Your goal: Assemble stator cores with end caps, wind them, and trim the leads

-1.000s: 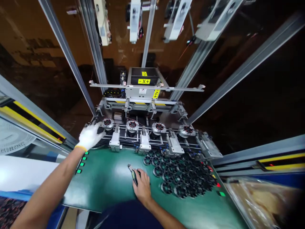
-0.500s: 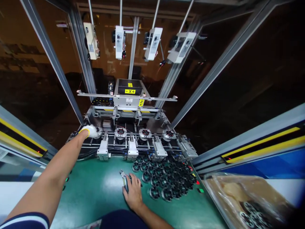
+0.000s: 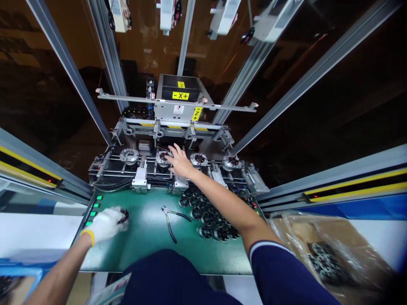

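My left hand (image 3: pixel 107 224), in a white glove with a yellow cuff, is closed round a small dark wound motor stator (image 3: pixel 123 216) above the left of the green table. My bare right hand (image 3: pixel 178 162) reaches to the second fixture, fingers spread, over the right side of the wound stator (image 3: pixel 163 156) seated there. Whether the fingertips touch it I cannot tell. The leftmost fixture (image 3: pixel 129 156) is a bare metal ring. Two more fixtures to the right carry a stator (image 3: pixel 199 159) and another stator (image 3: pixel 232 162). Cutting pliers (image 3: pixel 170 220) lie spread on the table.
Several black stator cores (image 3: pixel 206 216) stand grouped on the green table (image 3: pixel 143 245), partly behind my right forearm. Yellow-edged sensor bars (image 3: pixel 28 167) flank the machine. At right lies a plastic-lined box (image 3: pixel 346 250) with more parts. A grey crossbar (image 3: pixel 178 103) spans the winding machine.
My left hand has drawn back from the leftmost fixture with its stator, leaving a bare ring. My right hand has let go of the pliers and moved up to the second fixture.
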### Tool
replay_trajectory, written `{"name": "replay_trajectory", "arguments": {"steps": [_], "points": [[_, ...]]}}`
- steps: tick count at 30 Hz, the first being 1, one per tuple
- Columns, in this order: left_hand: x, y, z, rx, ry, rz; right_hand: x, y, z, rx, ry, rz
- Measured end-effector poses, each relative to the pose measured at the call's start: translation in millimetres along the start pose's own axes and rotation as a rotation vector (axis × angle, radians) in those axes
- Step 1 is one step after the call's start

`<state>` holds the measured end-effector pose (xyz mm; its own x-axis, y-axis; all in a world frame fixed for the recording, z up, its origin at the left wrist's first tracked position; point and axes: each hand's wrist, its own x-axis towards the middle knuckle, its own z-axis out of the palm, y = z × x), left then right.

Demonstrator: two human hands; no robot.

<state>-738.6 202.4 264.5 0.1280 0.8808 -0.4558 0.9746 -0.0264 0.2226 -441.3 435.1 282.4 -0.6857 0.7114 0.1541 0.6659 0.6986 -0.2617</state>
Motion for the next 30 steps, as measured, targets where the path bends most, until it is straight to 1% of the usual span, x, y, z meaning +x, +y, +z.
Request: {"name": "replay_trajectory", "arguments": {"steps": [2,3,5,6,8,10,12,13,14,15,16,17,19,20,22,23,24,25,27,28,30], "points": [[-7.9,2.2,46.1,0.074,0.027,-0.087,30.4,10.0,6.8,0.003,-0.088,-0.004],[-10.8,3.1,65.3,0.1,0.049,-0.123,41.6,13.1,11.4,0.004,-0.129,0.003],[-15.0,3.9,95.0,0.126,0.097,-0.188,58.2,17.7,17.5,0.006,-0.197,0.025],[-16.3,3.8,105.7,0.128,0.118,-0.211,64.4,19.8,17.4,0.007,-0.222,0.033],[-17.3,3.0,120.3,0.12,0.154,-0.241,73.3,23.1,9.3,0.015,-0.251,0.029],[-17.0,1.9,127.9,0.105,0.184,-0.256,75.0,21.4,-6.7,0.035,-0.252,-0.011],[-15.5,1.1,130.8,0.09,0.208,-0.262,63.7,8.7,-21.7,0.066,-0.234,-0.075],[-14.3,0.9,131.1,0.083,0.219,-0.261,51.4,-3.0,-25.2,0.084,-0.222,-0.111],[-12.5,0.8,130.5,0.076,0.228,-0.258,34.8,-18.3,-24.5,0.1,-0.21,-0.145],[-10.0,1.0,129.3,0.07,0.237,-0.256,14.4,-36.6,-18.6,0.115,-0.201,-0.177],[-6.6,1.5,127.3,0.063,0.246,-0.253,-8.5,-56.8,-7.3,0.128,-0.194,-0.204],[-2.2,2.2,124.6,0.057,0.253,-0.248,-32.2,-77.7,9.1,0.141,-0.201,-0.23],[9.5,4.4,117.7,0.047,0.264,-0.235,-74.6,-116.5,52.9,0.152,-0.247,-0.243],[16.2,5.9,113.8,0.045,0.266,-0.224,-90.4,-132.3,77.3,0.145,-0.272,-0.212],[28.8,9.7,105.7,0.047,0.26,-0.194,-108.3,-154.2,122.5,0.132,-0.303,-0.14],[33.3,11.7,101.4,0.052,0.251,-0.176,-111.7,-159.7,140.4,0.131,-0.3,-0.101],[36.0,13.7,96.7,0.06,0.239,-0.157,-113.1,-161.4,153.8,0.135,-0.285,-0.067],[36.5,15.4,90.8,0.07,0.223,-0.137,-114.5,-159.2,162.4,0.145,-0.262,-0.04],[32.1,17.8,72.8,0.096,0.201,-0.107,-124.2,-144.7,167.1,0.173,-0.203,-0.008],[28.6,19.1,59.3,0.11,0.203,-0.097,-134.8,-134.0,165.4,0.188,-0.176,0.001],[24.1,25.8,21.9,0.136,0.242,-0.079,-167.3,-111.7,160.6,0.212,-0.136,0.027]]}}
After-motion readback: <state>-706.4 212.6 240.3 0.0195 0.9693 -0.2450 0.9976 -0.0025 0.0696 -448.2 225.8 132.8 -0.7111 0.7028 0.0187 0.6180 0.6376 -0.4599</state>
